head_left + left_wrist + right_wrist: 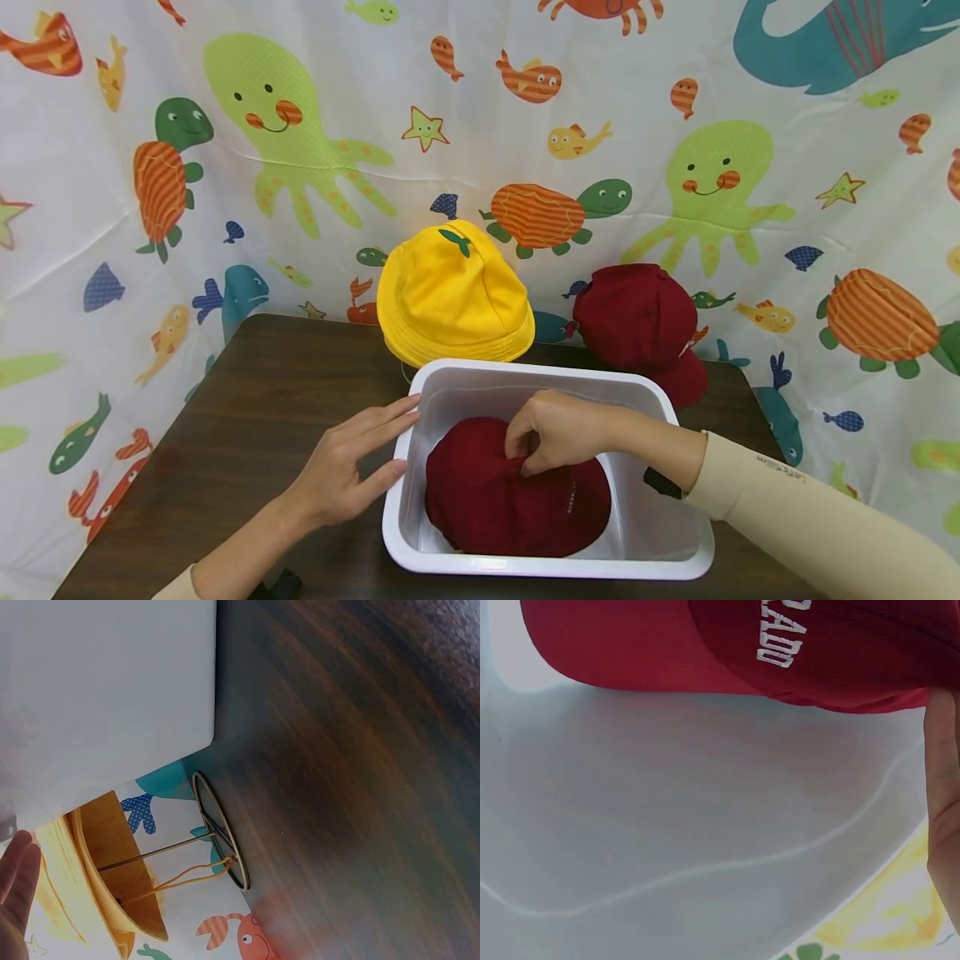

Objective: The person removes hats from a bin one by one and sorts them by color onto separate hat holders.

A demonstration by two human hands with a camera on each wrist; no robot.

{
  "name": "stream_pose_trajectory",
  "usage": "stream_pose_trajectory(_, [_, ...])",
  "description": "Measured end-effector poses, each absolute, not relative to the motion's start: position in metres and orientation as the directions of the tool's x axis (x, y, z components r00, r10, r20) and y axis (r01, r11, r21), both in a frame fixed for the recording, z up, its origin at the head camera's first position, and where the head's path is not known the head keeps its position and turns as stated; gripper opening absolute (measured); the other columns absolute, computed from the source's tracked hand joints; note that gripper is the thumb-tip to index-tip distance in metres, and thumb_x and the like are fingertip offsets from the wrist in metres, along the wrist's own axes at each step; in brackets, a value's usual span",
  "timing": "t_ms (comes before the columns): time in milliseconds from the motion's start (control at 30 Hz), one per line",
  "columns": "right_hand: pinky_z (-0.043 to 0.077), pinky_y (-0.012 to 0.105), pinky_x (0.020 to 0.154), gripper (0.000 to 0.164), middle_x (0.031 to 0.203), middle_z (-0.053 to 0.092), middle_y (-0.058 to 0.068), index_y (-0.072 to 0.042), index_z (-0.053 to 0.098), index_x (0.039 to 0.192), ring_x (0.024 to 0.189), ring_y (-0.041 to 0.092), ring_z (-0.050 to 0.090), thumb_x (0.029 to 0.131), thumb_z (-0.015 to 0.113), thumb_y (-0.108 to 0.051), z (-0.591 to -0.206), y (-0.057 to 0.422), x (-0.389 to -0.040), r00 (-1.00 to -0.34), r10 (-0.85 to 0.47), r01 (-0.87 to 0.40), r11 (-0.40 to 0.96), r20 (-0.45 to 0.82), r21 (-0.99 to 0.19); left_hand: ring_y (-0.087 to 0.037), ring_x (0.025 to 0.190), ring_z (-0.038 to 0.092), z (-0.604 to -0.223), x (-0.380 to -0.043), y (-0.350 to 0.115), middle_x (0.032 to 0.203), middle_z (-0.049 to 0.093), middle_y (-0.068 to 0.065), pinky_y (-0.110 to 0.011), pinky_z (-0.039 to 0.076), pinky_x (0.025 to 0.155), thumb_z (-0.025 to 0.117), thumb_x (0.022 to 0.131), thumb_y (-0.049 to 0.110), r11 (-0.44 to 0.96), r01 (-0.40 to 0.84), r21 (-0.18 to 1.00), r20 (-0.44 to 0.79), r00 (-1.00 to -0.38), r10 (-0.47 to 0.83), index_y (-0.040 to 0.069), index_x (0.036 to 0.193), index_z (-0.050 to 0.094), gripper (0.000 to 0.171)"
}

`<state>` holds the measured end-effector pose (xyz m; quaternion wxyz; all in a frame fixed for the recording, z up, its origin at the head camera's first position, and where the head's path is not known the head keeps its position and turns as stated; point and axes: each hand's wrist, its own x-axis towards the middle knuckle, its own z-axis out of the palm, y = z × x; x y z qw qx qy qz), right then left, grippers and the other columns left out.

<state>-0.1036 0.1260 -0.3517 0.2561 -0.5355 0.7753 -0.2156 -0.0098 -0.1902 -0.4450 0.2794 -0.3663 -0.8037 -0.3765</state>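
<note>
A dark red cap (pixel 517 517) lies inside a white plastic tub (pixel 547 567). Reaching in over the tub's right side, my right hand (pixel 562 429) pinches the top of the cap between thumb and fingers. White lettering shows on the cap (pixel 630 645) in the right wrist view, where my right hand (pixel 945 795) is partly seen at its edge. My left hand (pixel 348 467) has its fingers extended, with the fingertips touching the tub's left rim. Only a few fingers of the left hand (pixel 16 885) appear in the left wrist view, beside the tub wall (pixel 105 682).
Behind the tub, a yellow bucket hat (pixel 453 292) with a green leaf sits on a wire stand (pixel 240 870). Another dark red cap (pixel 637 317) stands at the back right. The dark wooden table (pixel 300 367) meets a sea-animal curtain (pixel 465 117) at its back edge.
</note>
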Motion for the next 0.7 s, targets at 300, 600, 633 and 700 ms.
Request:
stream_pose_trajectory(300, [0.057,0.021,0.066,0.011,0.078,0.066,-0.015,-0.015,0.078,0.089,0.071,-0.002,0.059,0.086,0.085,-0.006,-0.339,0.141,-0.103,-0.323,-0.935,-0.687,0.340,-0.149,-0.643,-0.022,0.124,0.066,-0.446,-0.010,-0.190,0.146,0.062,-0.014,-0.020,0.044,0.110,0.068,0.096,0.023,0.445,0.799,0.405,0.726,-0.577,0.374,0.001,0.140,0.066,0.049])
stream_pose_trajectory(600, [0.059,0.023,0.071,0.012,0.081,0.067,-0.016,-0.016,0.080,0.094,0.074,0.001,0.063,0.087,0.085,-0.008,-0.320,0.151,-0.101,-0.375,-0.913,-0.637,0.380,-0.162,-0.670,-0.021,0.124,0.066,-0.446,-0.010,-0.190,0.146,0.062,-0.014,-0.019,0.045,0.109,0.070,0.093,0.020,0.449,0.792,0.413,0.721,-0.586,0.370,0.001,0.139,0.066,0.050])
stream_pose_trajectory(633, [0.059,0.024,0.071,0.012,0.082,0.067,-0.016,-0.016,0.080,0.094,0.075,0.001,0.063,0.087,0.085,-0.008,-0.317,0.152,-0.100,-0.378,-0.912,-0.638,0.380,-0.157,-0.670,-0.021,0.123,0.066,-0.445,-0.010,-0.190,0.146,0.063,-0.014,-0.019,0.045,0.109,0.070,0.093,0.020,0.449,0.793,0.412,0.722,-0.585,0.370,0.001,0.139,0.066,0.050])
stream_pose_trajectory(700, [0.060,0.024,0.071,0.012,0.084,0.068,-0.015,-0.015,0.081,0.095,0.075,0.002,0.064,0.087,0.085,-0.008,-0.311,0.155,-0.100,-0.383,-0.914,-0.642,0.367,-0.133,-0.673,-0.021,0.123,0.066,-0.445,-0.010,-0.190,0.146,0.063,-0.014,-0.019,0.045,0.109,0.070,0.093,0.020,0.447,0.794,0.413,0.722,-0.584,0.371,0.001,0.139,0.066,0.050])
